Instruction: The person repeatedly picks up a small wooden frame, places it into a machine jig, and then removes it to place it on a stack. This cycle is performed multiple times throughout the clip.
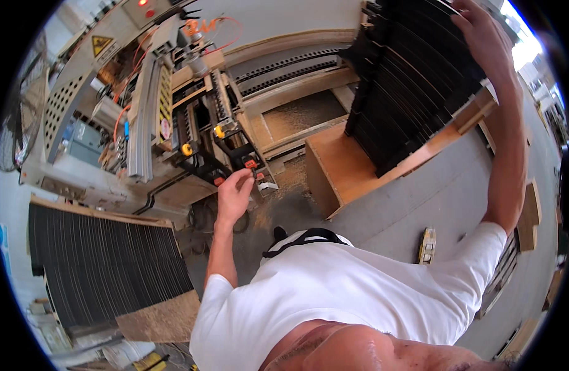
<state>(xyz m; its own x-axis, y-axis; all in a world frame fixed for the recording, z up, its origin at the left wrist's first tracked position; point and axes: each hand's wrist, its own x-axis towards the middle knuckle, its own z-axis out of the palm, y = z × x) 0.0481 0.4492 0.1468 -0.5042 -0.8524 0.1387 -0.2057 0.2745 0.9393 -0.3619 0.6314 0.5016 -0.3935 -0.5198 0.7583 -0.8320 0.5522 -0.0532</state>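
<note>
My left hand reaches to the near end of a woodworking machine. Its thumb and fingers are pinched together beside the red-and-black fittings there; what lies between the fingertips, if anything, is too small to make out. On the other side, my right arm stretches up along a tall stack of black panels. The right hand has its fingers bent at the stack's upper far edge, gripping the edge of a black panel. The stack leans on an orange-brown wooden stand.
A second stack of black panels stands at the lower left, with a brown board beside it. Sawdust lies around the machine's frame. A yellowish tool-like object is on the grey floor at right. Orange hoses loop over the machine.
</note>
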